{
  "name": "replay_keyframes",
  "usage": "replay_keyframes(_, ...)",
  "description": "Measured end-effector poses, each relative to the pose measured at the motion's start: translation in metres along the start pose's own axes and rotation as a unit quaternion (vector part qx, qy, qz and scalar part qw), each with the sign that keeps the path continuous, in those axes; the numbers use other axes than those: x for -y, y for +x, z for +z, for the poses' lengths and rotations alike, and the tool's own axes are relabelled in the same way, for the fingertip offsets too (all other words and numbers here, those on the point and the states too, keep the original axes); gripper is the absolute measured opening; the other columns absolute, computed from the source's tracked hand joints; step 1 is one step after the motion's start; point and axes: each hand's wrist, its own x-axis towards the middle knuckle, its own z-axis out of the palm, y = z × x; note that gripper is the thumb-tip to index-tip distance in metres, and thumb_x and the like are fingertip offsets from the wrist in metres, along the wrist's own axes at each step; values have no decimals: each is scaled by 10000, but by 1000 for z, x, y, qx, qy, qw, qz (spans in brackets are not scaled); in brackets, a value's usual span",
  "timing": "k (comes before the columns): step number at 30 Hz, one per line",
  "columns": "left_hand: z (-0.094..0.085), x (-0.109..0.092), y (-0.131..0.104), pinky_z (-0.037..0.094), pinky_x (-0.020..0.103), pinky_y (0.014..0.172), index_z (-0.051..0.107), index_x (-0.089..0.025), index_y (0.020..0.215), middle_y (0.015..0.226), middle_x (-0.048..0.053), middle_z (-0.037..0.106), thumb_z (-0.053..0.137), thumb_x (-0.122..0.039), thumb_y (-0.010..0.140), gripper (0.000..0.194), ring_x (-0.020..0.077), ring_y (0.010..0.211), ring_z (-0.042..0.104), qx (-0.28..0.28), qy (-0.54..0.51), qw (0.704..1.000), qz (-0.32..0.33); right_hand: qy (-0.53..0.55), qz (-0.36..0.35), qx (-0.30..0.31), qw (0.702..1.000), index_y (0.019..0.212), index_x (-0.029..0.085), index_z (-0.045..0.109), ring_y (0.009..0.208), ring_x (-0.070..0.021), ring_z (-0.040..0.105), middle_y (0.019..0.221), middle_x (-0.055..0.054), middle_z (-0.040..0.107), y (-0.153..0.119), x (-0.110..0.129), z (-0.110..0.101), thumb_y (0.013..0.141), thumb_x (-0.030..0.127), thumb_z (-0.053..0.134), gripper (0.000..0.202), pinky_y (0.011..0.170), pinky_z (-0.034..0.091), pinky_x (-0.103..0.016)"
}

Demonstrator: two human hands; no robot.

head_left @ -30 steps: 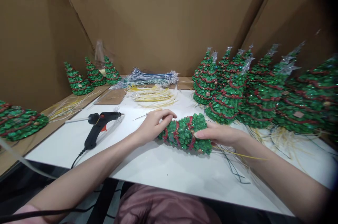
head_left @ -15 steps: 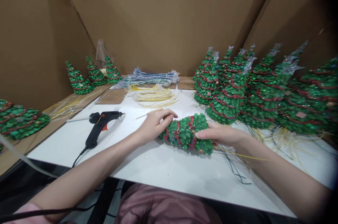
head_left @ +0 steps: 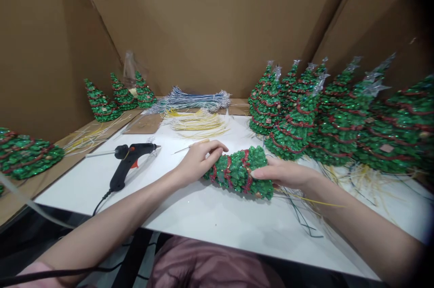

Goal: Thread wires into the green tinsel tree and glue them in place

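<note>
A green, glittery Christmas tree figure (head_left: 239,172) with red garlands lies on its side just over the white table (head_left: 183,220). My right hand (head_left: 286,172) is closed round its wide base, thumb on top. At the narrow end, my left hand (head_left: 198,159) curls its fingers and thumb about the tip, which they hide. Yellow and dark green wires (head_left: 300,209) trail from the base beneath my right wrist. Just behind my left hand lies a thin pointed tool (head_left: 183,148), its handle partly covered.
A black glue gun (head_left: 122,168) lies left of my left hand, its cord running off the front edge. Yellow-white wires (head_left: 198,123) and a blue-white wire bundle (head_left: 200,99) lie at the back. Several star-topped trees (head_left: 294,125) crowd the right; others (head_left: 100,102) stand left. Cardboard walls (head_left: 217,30) enclose the table.
</note>
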Motion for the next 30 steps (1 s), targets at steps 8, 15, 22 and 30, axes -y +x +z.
replay_keyframes(8, 1, 1, 0, 440, 284, 793, 655, -188, 965, 916, 23, 694, 420, -252, 908, 250, 177, 868, 618, -3, 2, 1000, 3, 17, 0, 3, 1000, 786, 157, 556, 433, -52, 405, 588, 50, 559, 0, 1, 0, 570, 525, 773, 479, 370, 230, -209)
replay_keyframes(15, 0, 0, 0, 441, 283, 783, 657, -191, 962, 907, 20, 695, 424, -255, 906, 247, 176, 860, 620, -2, 3, 1000, -1, 5, -6, 6, 1000, 777, 151, 557, 426, -53, 390, 565, 53, 526, 1, -1, 0, 595, 535, 751, 467, 357, 215, -208)
replay_keyframes(22, 0, 0, 0, 439, 280, 786, 654, -192, 967, 910, 22, 693, 418, -261, 907, 254, 176, 862, 616, -3, 1, 1000, 0, 5, -1, 0, 1000, 765, 157, 561, 446, -60, 385, 571, 50, 529, 0, -1, 0, 601, 508, 754, 433, 396, 260, -215)
replay_keyframes(30, -2, 2, 0, 441, 271, 743, 635, -177, 992, 833, 21, 670, 442, -284, 903, 238, 161, 807, 612, -5, -39, 999, -12, 29, -15, 14, 999, 713, 165, 550, 468, -66, 426, 563, 48, 539, 0, 2, 2, 607, 478, 757, 390, 424, 314, -216)
